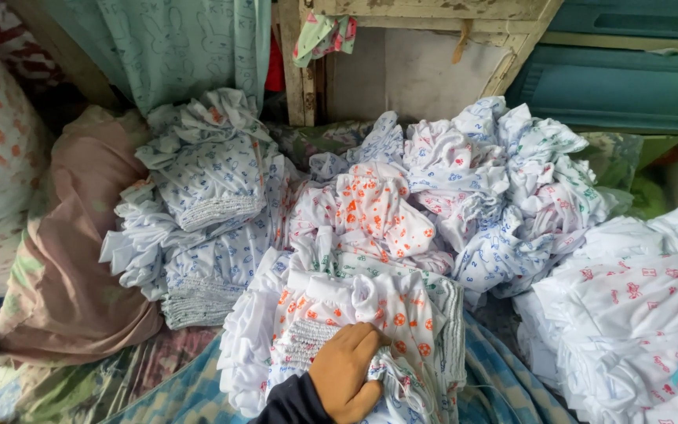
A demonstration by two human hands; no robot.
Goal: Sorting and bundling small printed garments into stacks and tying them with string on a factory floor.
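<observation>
While heaps of small white printed garments crowd the whole cluttered corner, one hand (347,373) in a dark sleeve, which side it belongs to unclear, closes its fingers on the bunched orange-dotted garment (362,314) at the near edge of the middle stack, above a blue checked cloth (496,377). Beside it rise a blue-printed pile (205,204) and a pink-printed stack (629,306), with a pink cloth bundle (80,251), a mint curtain (174,47), a worn wooden frame (402,39) and teal shutters (621,71) behind.

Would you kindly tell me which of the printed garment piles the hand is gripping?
The hand grips the near, bottom-centre pile, white with orange prints. The left pile has blue prints, and the right pile pink ones; neither is touched.
</observation>
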